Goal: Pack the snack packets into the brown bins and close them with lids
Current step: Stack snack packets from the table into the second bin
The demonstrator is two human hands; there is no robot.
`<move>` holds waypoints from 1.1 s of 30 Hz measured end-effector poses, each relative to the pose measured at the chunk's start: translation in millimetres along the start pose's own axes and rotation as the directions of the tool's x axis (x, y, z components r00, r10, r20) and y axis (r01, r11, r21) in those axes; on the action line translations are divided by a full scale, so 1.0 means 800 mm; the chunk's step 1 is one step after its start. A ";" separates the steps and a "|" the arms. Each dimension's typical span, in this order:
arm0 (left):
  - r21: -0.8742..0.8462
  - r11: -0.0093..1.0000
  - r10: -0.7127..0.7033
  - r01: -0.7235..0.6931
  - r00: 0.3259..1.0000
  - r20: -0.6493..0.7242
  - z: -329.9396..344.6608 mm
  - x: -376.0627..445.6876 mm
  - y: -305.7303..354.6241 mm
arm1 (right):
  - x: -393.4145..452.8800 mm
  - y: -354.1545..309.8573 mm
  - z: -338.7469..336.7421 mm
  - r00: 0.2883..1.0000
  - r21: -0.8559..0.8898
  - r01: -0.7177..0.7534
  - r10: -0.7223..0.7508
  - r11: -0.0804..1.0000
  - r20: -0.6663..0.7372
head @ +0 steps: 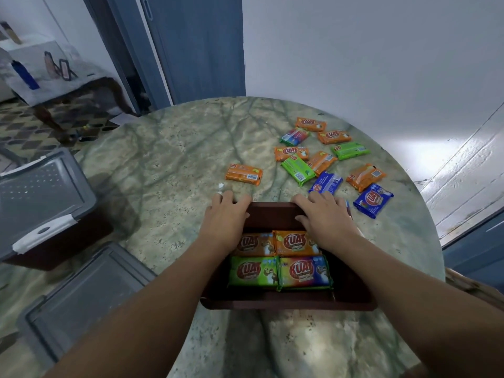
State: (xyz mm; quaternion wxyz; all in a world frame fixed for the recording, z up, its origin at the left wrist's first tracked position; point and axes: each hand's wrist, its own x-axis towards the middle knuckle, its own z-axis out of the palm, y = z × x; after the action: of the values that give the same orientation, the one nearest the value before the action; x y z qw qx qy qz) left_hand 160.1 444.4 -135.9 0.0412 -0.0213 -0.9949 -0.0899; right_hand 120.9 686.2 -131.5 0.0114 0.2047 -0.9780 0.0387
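Both hands, left hand (227,214) and right hand (323,214), grip the far rim of the open brown bin (286,304); the loose packets (321,159) lie beyond, nearer the right.

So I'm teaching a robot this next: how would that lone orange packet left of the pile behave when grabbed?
The orange packet lies flat and looks thin, so probably light. Its wrapper looks glossy, so likely slippery, sliding on the smooth marble table if pushed. Its boxy shape suggests it stays fairly stiff.
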 end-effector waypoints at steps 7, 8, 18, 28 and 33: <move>-0.007 1.000 0.016 -0.016 1.000 -0.006 0.001 0.017 -0.004 | 0.013 0.001 0.003 1.000 -0.010 -0.025 0.025 1.000 -0.007; -0.004 1.000 0.018 -0.018 1.000 -0.007 0.001 0.018 -0.005 | 0.013 0.001 0.003 1.000 -0.007 -0.027 0.027 1.000 -0.010; -0.026 0.999 -0.028 0.031 0.994 0.106 -0.024 0.036 0.004 | 0.028 -0.004 -0.023 0.993 0.181 -0.097 0.083 0.979 0.080; 0.094 0.995 -0.013 -0.016 0.955 0.298 -0.010 0.185 0.004 | 0.155 0.051 0.003 0.931 0.340 -0.284 0.173 0.897 0.322; 0.286 0.957 -0.056 -0.053 0.933 0.357 0.022 0.226 -0.014 | 0.196 0.075 0.040 0.931 0.154 -0.231 0.172 0.961 0.321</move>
State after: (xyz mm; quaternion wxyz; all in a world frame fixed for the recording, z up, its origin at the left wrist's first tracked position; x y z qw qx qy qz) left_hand -22.2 442.7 -139.7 -0.1396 -0.0304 -0.9877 0.0629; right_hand -47.2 675.9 -161.5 -0.1631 0.1066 -0.9757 0.1004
